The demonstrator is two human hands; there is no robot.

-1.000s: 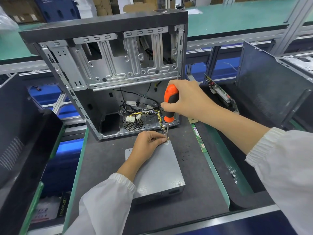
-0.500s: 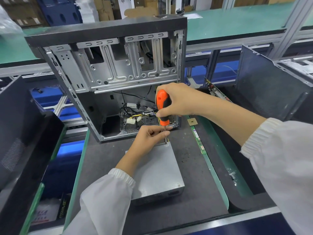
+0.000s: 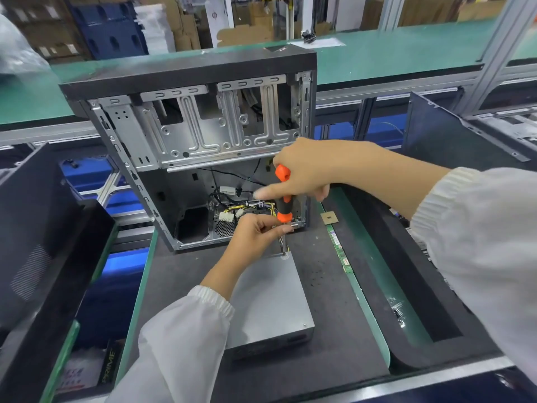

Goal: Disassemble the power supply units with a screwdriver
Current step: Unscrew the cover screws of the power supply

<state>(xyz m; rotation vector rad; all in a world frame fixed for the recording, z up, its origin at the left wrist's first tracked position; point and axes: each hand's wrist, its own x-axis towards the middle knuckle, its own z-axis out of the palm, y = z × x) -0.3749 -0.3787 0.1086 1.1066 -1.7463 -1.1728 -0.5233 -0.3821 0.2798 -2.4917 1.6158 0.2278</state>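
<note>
right hand (image 3: 305, 170) grips screwdriver (image 3: 283, 196) handle, tip on far corner of power supply (image 3: 267, 303). just below, left hand (image 3: 255, 234) pinches the shaft.

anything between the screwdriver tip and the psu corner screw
Nothing visible. The screwdriver, gripped by the right hand, has its tip down at the far right corner of the psu. The left hand pinches the shaft above the tip, not under it.
</note>
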